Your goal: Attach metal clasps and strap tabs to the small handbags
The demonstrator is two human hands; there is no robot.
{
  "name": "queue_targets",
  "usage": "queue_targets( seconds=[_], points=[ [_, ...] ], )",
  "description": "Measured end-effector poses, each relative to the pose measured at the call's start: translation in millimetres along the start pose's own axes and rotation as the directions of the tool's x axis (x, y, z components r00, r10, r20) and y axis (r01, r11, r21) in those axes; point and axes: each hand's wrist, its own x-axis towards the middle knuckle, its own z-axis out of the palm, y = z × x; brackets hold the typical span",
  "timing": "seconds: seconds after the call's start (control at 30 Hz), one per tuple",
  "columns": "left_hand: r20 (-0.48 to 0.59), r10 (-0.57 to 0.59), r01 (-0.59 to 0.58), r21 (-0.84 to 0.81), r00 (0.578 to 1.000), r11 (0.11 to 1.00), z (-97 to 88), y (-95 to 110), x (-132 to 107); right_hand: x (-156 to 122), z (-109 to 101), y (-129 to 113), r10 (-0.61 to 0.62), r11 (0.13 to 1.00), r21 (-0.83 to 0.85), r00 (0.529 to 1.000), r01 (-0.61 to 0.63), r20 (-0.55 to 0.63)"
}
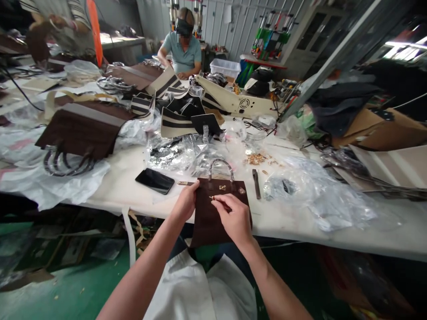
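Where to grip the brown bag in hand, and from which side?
On the brown bag, probably the arched handle, from the far side: its loop juts past the top edge, while the left hand holds the left edge and the right hand partly covers the front.

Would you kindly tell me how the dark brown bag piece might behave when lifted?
The dark brown bag piece likely stays fairly stiff, as it juts past the table edge without obvious folding. Its handle probably holds its shape too, given its smooth arch, though its shiny wrapping may feel slippery.
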Motion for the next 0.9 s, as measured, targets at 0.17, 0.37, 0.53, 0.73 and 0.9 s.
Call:
queue_targets(
  seconds=[0.17, 0.37, 0.53, 0.73, 0.9],
  points=[
    [0.032, 0.034, -0.033, -0.025, 0.999, 0.999, 1.3, -6, -4, 25, 10, 17, 0.226, 0.973, 0.056, 0.974, -0.225, -0.011],
    [0.073, 0.119, -0.126, 0.092, 0.990, 0.988, 3.0, -13, -15, 49, 19, 8, 0.297, 0.951, 0.084, 0.954, -0.298, 0.031],
    [0.004, 0.164, -0.162, 0.193, 0.986, 0.968, 9.1, -15, -26, 51, 17, 6, 0.272, 0.962, 0.014, 0.960, -0.273, 0.059],
    [-0.082, 0.354, -0.297, 0.388, 0.932, 0.873, 19.8, -22, -32, 56, 8, 6, 0.311, 0.950, -0.024, 0.938, -0.311, 0.151],
    [-0.114, 0.470, -0.338, 0.550, 0.875, 0.763, 22.2, -30, -35, 59, 3, -2, 0.367, 0.930, -0.076, 0.912, -0.359, 0.185]
  ],
)
